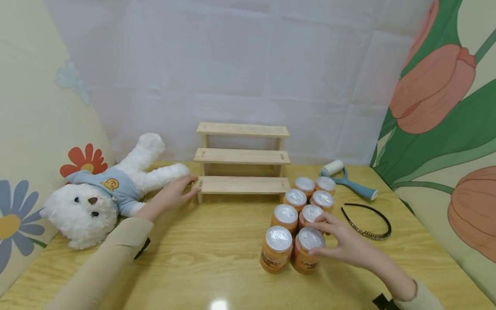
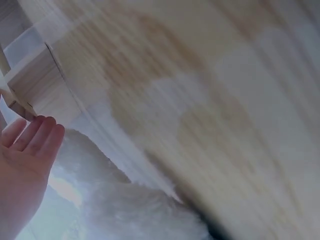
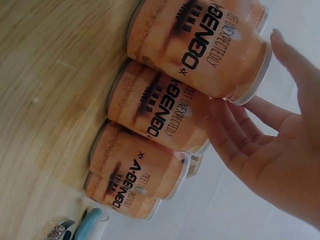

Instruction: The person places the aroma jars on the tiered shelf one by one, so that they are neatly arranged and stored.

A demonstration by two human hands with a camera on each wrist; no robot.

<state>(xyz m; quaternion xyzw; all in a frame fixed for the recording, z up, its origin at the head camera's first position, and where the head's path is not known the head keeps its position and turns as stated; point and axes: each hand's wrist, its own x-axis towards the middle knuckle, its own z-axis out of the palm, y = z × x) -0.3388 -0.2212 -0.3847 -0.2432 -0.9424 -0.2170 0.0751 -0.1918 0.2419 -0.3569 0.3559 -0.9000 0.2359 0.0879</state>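
I see eight orange cans with silver pull-tab tops standing in two rows on the right half of the wooden table [image 1: 186,258], and my right hand [image 1: 345,243] has its fingers loosely spread around the nearest can [image 1: 308,249] at the front of the right row, fingertips touching its side without curling tight. My left hand [image 1: 174,193] lies flat with straight fingers against the left end of the wooden step shelf [image 1: 242,157], at its lowest tier, just beside the paw of a white teddy bear [image 1: 104,193] in a blue shirt. Behind the cans lie a blue lint roller [image 1: 348,178] and a black headband [image 1: 368,221]. A creased white sheet hangs at the back, with flower-print panels on both sides. The right wrist view reads black lettering on the can labels [image 3: 200,45], which the head view blurs; the left wrist view shows my fingertips [image 2: 37,132] at the shelf's corner joint [image 2: 35,80], with white fur below.
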